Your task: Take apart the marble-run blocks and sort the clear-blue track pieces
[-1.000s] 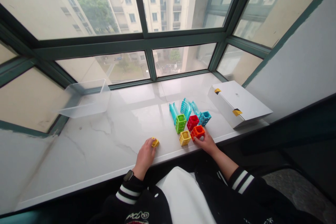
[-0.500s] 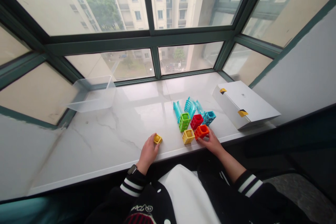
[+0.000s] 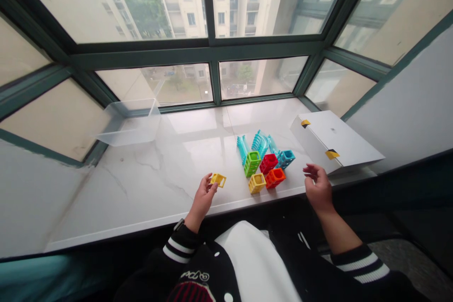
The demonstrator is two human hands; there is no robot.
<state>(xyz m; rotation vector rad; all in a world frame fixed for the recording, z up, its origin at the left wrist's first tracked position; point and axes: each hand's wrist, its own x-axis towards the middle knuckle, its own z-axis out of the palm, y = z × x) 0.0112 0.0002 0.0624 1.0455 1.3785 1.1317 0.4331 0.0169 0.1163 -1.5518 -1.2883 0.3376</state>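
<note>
Between the thumb and fingers of my left hand (image 3: 204,199) is a small yellow block (image 3: 218,180), an open frame tilted so a hole in its side shows. My right hand (image 3: 318,189) is empty near the sill's front edge, fingers bent and apart, right of the block group. That group holds a pale yellow block (image 3: 256,183), an orange block (image 3: 275,178), a red block (image 3: 268,163), a tall green block (image 3: 252,164) and a blue block (image 3: 285,159). Behind them lie clear turquoise curved track pieces (image 3: 260,141).
A clear plastic bin (image 3: 136,137) stands at the back left of the white marble sill (image 3: 148,198). On the right sits a white box (image 3: 343,139) with yellow-and-black tape tabs. Green-framed windows (image 3: 215,49) close off the far side.
My right hand has let go of the orange block and moved right. My left hand has raised and tipped the small yellow block. The view has shifted slightly.
</note>
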